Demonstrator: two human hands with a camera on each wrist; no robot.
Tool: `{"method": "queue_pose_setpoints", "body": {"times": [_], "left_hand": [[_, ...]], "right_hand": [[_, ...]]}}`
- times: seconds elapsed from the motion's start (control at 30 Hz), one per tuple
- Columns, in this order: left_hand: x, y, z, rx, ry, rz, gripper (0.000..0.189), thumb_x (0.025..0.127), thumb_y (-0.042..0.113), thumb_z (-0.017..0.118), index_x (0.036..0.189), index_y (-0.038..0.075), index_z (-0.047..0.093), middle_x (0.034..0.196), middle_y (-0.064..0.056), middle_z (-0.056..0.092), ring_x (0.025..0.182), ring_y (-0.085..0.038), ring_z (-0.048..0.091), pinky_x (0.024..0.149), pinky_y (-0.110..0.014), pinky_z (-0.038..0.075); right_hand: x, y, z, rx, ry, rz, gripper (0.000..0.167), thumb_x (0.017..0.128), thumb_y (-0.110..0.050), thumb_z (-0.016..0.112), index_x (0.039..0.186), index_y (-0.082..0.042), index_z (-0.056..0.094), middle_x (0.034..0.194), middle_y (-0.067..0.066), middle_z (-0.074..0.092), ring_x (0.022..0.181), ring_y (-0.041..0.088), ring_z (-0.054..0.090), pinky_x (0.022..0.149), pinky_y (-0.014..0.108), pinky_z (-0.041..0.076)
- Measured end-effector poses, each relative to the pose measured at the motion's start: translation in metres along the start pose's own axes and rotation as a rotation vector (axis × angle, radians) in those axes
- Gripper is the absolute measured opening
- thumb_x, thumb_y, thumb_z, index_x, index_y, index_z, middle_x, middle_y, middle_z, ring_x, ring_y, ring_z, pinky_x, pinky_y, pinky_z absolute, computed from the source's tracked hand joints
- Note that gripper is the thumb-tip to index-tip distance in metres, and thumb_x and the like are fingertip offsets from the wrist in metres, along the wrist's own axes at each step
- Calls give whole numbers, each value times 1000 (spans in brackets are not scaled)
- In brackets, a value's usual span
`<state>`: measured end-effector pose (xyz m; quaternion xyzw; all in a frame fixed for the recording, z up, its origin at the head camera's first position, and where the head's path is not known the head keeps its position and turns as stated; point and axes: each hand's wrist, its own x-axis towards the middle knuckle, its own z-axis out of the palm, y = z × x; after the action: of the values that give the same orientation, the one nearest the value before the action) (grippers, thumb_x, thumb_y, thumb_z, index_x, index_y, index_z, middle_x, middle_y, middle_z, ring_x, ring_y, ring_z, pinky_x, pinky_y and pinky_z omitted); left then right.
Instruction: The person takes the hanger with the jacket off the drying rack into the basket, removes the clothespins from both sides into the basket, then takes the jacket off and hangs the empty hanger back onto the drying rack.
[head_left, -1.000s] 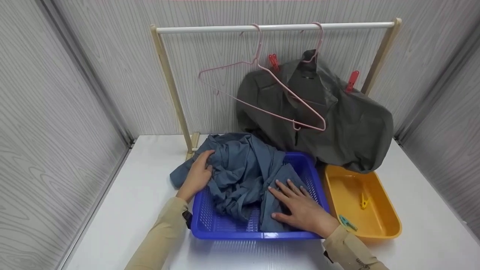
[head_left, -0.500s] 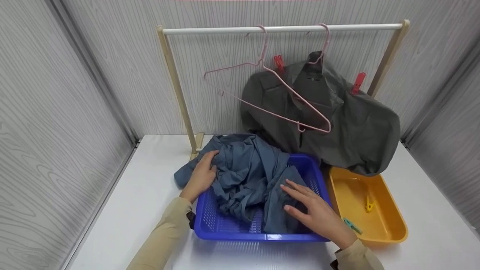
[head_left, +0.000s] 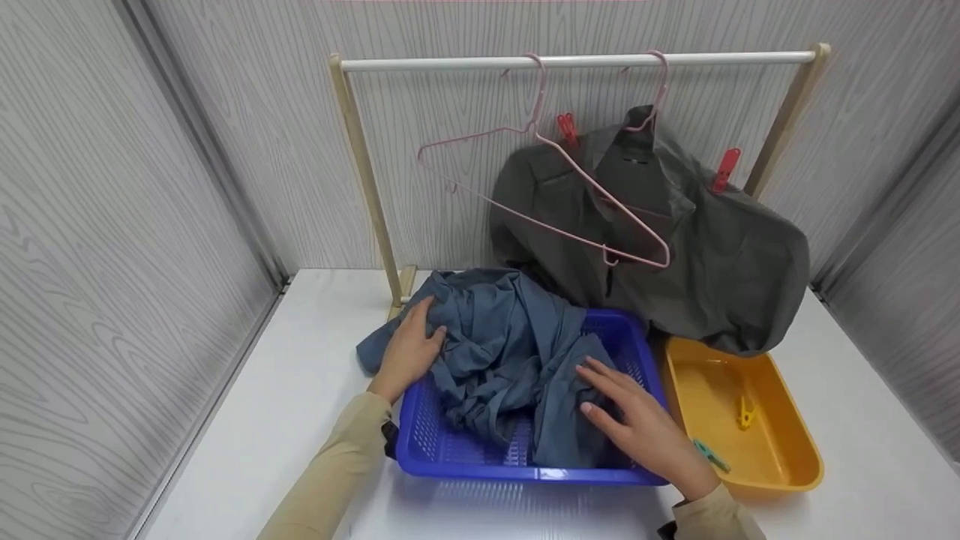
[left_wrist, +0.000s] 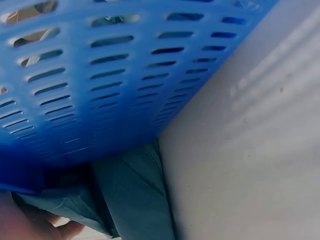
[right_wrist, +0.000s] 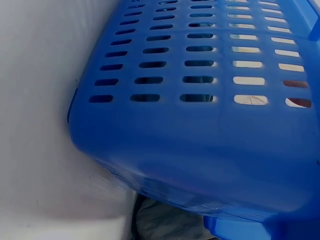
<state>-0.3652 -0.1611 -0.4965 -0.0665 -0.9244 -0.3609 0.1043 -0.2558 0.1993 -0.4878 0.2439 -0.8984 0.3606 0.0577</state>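
A crumpled blue-grey cloth garment lies heaped in a blue perforated plastic basket. One end spills over the basket's left rim; the left wrist view shows that fabric hanging outside the wall. My left hand rests on the garment's left side with its fingers extended. Over the right part of the heap is my right hand, fingers spread and relaxed, holding nothing. Whether its fingertips touch the cloth cannot be told. The right wrist view shows mostly the basket's outer wall.
Behind stands a rack with a white rod. A bare pink hanger hangs there, beside a dark grey garment with red clothespins. An orange tray at right holds a yellow clothespin and a teal one.
My right hand has lifted from pressing flat on the garment and shifted slightly right. The left hand stays on the cloth. The whole scene has drifted a little rightward in view.
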Motion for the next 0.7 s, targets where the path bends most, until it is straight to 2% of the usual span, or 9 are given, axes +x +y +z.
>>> {"method": "queue_pose_setpoints", "body": {"times": [0.17, 0.33, 0.4, 0.53, 0.7], "left_hand": [[0, 1, 1, 70, 28, -16, 47, 102, 28, 54, 146, 13, 48, 144, -13, 50, 130, -35, 47, 106, -50, 36], [-1, 1, 1, 50, 76, 34, 40, 101, 20, 56, 140, 14, 57, 141, -10, 54, 127, -32, 51, 104, -48, 38], [0, 0, 1, 22, 77, 75, 38, 101, 18, 56, 138, 12, 59, 143, -10, 52, 128, -33, 50, 105, -48, 37], [3, -3, 1, -27, 20, 172, 37, 102, 18, 55, 138, 13, 58, 150, -7, 44, 136, -31, 40, 112, -49, 27], [3, -5, 0, -35, -82, 296, 38, 103, 20, 54, 141, 15, 55, 155, -4, 37, 144, -28, 27, 115, -53, 13]], "right_hand": [[0, 1, -1, 5, 4, 11, 49, 99, -37, 60, 145, -25, 51, 153, -2, 39, 140, 29, 34, 107, 61, 29], [-1, 2, 0, 6, -4, 18, 48, 99, -39, 60, 143, -23, 53, 153, -3, 40, 140, 29, 35, 107, 60, 29], [-1, 2, 0, -2, -7, 21, 49, 99, -42, 59, 143, -23, 54, 152, -3, 40, 140, 29, 35, 108, 60, 28], [0, 1, -1, -13, -14, 27, 48, 98, -43, 58, 142, -23, 55, 152, -3, 40, 140, 30, 35, 108, 60, 28], [1, 0, 1, -28, -30, 24, 46, 98, -38, 60, 142, -23, 55, 153, -1, 39, 140, 31, 34, 108, 60, 28]]}}
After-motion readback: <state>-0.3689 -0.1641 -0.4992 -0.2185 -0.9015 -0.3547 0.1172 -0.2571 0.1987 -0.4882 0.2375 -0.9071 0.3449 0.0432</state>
